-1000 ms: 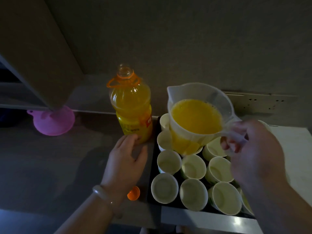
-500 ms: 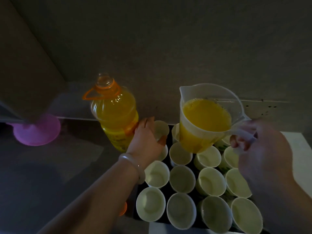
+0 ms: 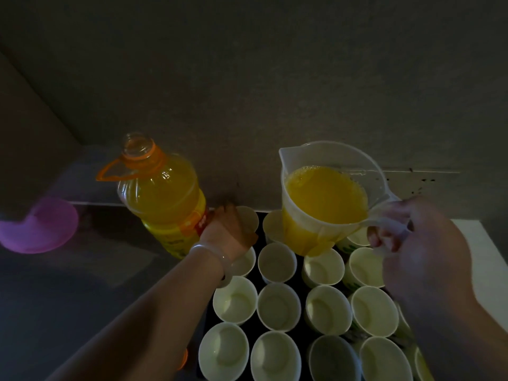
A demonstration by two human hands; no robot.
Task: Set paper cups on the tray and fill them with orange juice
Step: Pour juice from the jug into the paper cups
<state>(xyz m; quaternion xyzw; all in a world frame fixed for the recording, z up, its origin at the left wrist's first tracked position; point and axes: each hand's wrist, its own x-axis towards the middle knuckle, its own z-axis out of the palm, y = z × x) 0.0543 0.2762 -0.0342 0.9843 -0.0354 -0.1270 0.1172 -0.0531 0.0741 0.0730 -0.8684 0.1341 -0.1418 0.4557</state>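
Note:
Several empty white paper cups (image 3: pixel 277 306) stand in rows on a dark tray (image 3: pixel 205 320). My right hand (image 3: pixel 412 243) grips the handle of a clear plastic jug (image 3: pixel 324 199) filled with orange juice, held level above the tray's far rows. My left hand (image 3: pixel 228 232) reaches to the far left corner of the tray, its fingers around a paper cup (image 3: pixel 248 218) there. An uncapped bottle of orange juice (image 3: pixel 162 196) stands just left of the tray.
A pink funnel (image 3: pixel 41 226) lies on the dark counter at far left. An orange bottle cap (image 3: pixel 183 358) peeks out beside my left forearm. A wall with sockets runs close behind the tray, and a white surface lies at right.
My left hand moved from the counter beside the bottle up to the far left cup and closed on it. The jug stayed level in my right hand.

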